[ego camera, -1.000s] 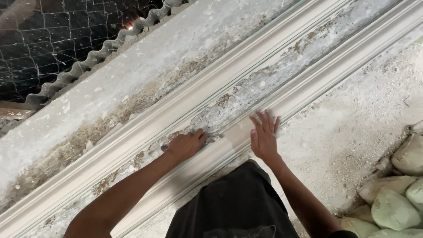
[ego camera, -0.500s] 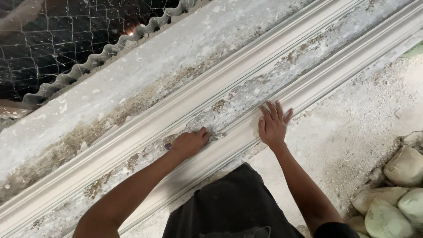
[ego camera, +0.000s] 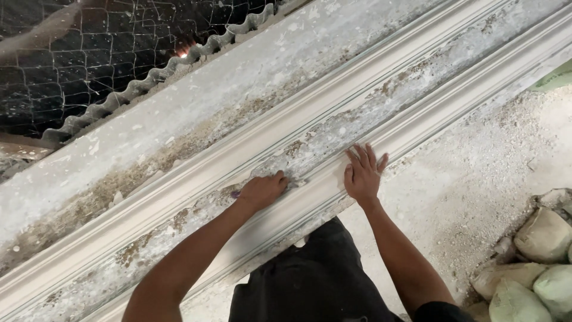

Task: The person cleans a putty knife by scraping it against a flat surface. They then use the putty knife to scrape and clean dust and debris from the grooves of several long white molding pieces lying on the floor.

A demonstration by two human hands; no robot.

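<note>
Our left hand (ego camera: 263,189) is curled, fingertips pressing into the long white plaster moulding (ego camera: 417,89), grip contents unclear. Our right hand (ego camera: 362,173) lies flat, fingers spread, on its near ridge. Filled sacks (ego camera: 539,235) near right.

To your far left you see dark wire mesh (ego camera: 77,65) with a scalloped corrugated sheet edge (ego camera: 161,74) running along its lower border. Just below it, a wide dusty white slab (ego camera: 250,77) slopes up to the right. On your right lies a gritty white floor (ego camera: 476,161), and pale filled sacks (ego camera: 536,262) are heaped at the near right corner.
</note>
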